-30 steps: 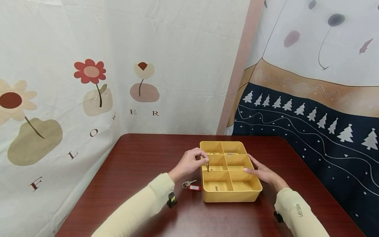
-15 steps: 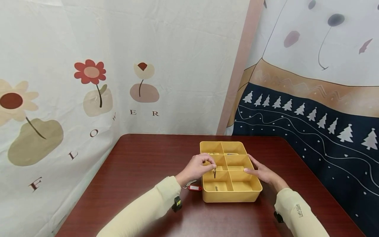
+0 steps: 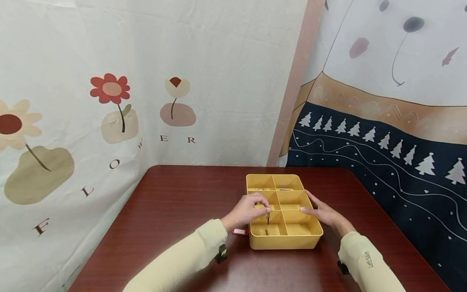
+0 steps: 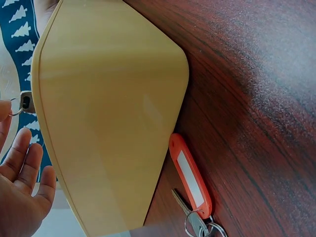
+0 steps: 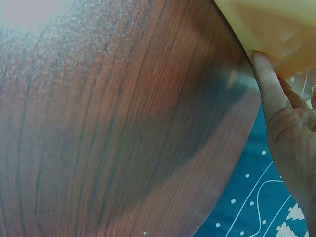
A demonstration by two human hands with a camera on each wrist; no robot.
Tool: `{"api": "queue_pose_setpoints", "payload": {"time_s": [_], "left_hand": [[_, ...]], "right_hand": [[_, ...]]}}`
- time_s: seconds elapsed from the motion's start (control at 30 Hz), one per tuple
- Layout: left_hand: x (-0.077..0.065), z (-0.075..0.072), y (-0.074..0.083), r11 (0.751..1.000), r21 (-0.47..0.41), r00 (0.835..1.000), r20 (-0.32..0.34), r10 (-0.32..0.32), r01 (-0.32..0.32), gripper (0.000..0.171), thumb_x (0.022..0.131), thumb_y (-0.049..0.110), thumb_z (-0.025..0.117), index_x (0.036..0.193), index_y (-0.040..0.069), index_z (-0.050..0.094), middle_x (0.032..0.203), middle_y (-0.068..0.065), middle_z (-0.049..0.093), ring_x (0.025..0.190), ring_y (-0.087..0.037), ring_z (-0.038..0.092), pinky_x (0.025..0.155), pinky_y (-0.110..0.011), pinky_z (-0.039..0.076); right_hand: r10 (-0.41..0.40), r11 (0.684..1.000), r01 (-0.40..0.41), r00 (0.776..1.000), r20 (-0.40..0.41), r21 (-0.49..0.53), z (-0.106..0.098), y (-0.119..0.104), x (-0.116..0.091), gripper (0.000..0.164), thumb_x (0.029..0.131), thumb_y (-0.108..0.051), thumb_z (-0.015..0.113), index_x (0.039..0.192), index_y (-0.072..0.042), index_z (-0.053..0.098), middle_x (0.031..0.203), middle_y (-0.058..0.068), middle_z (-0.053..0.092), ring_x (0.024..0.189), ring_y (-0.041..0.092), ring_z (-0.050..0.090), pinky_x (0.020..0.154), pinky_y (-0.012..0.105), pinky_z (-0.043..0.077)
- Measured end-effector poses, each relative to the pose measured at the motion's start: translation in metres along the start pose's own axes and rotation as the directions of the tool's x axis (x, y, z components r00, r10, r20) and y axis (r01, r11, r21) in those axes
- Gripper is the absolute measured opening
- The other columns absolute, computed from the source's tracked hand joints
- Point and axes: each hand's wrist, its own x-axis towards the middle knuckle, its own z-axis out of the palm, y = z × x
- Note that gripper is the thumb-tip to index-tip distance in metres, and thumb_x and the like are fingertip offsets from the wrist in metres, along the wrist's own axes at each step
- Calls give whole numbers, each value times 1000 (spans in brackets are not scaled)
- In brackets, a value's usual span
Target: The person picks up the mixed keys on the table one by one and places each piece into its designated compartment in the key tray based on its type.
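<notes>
In the head view, my left hand (image 3: 251, 211) pinches a small key (image 3: 268, 219) by its ring, over the front-left compartment of a yellow divided box (image 3: 286, 242). The left wrist view shows the ring between fingertips and the head of the key (image 4: 26, 102) at the rim. Another small piece, perhaps a key (image 3: 266, 232), lies in that compartment. My right hand (image 3: 326, 213) holds the box's right side, its thumb over the rim and its fingers along the outer wall. In the right wrist view, a finger (image 5: 269, 84) touches the wall.
A red key tag (image 3: 240, 232) lies on the brown table (image 3: 175, 202) left of the box, its ring and key (image 4: 195, 219) seen in the left wrist view. Small metal items (image 3: 260, 189) sit in the back compartments. Printed curtains (image 3: 233, 81) stand behind.
My left hand has moved right and toward the front of the box, carrying the key from the middle-left compartment over the front-left one. The right hand and the box have stayed still.
</notes>
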Motion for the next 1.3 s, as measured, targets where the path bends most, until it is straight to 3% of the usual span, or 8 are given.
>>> {"api": "queue_pose_setpoints", "payload": {"time_s": [0.3, 0.63, 0.8, 0.97, 1.1, 1.3], "left_hand": [[0, -2, 3, 999, 43, 1000, -16, -20, 20, 4, 89, 11, 73, 84, 12, 74, 94, 6, 67, 98, -14, 61, 88, -29, 46], [-1, -13, -5, 999, 32, 999, -36, -28, 29, 4, 89, 13, 73, 88, 9, 74, 99, 6, 68, 102, -13, 60, 93, -50, 46], [-7, -23, -11, 998, 56, 998, -65, -12, 15, 5, 88, 14, 74, 88, 9, 74, 98, 4, 67, 91, -23, 60, 78, -35, 48], [-17, -35, -21, 999, 46, 996, -91, -24, 28, 4, 86, 9, 75, 88, 7, 73, 91, 4, 65, 83, -12, 57, 74, -24, 46], [-27, -45, -29, 996, 68, 994, -99, -45, 52, 5, 85, 12, 76, 87, 8, 73, 90, 5, 65, 86, -11, 58, 78, -28, 48], [-41, -56, -40, 990, 124, 993, -97, -62, 74, 5, 86, 13, 75, 86, 9, 73, 90, 4, 65, 90, -22, 60, 81, -43, 49]], "right_hand": [[-5, 1000, 5, 1000, 2, -1, 0, -1, 0, 89, 97, -32, 63, 160, -15, 2, 162, 25, 10, 145, 44, 15, 113, 62, 17], [3, 1000, -3, 1000, 1, 25, 0, -1, -1, 90, 97, -31, 64, 160, -15, 2, 161, 25, 9, 144, 44, 18, 112, 61, 21], [10, 999, -10, 1000, 8, 40, 1, -1, -1, 90, 97, -31, 64, 160, -16, 1, 162, 24, 9, 144, 44, 18, 112, 61, 21], [13, 999, -13, 1000, 6, 38, 2, -1, -1, 89, 97, -30, 63, 160, -16, 1, 162, 25, 9, 144, 44, 18, 112, 61, 22], [18, 999, -19, 1000, 3, 34, 2, -2, -2, 90, 97, -30, 64, 160, -16, 1, 161, 26, 9, 144, 44, 19, 111, 61, 24], [27, 998, -27, 1000, 3, 50, 3, -3, -2, 90, 97, -30, 64, 160, -15, 1, 161, 25, 8, 144, 44, 19, 112, 61, 23]]}}
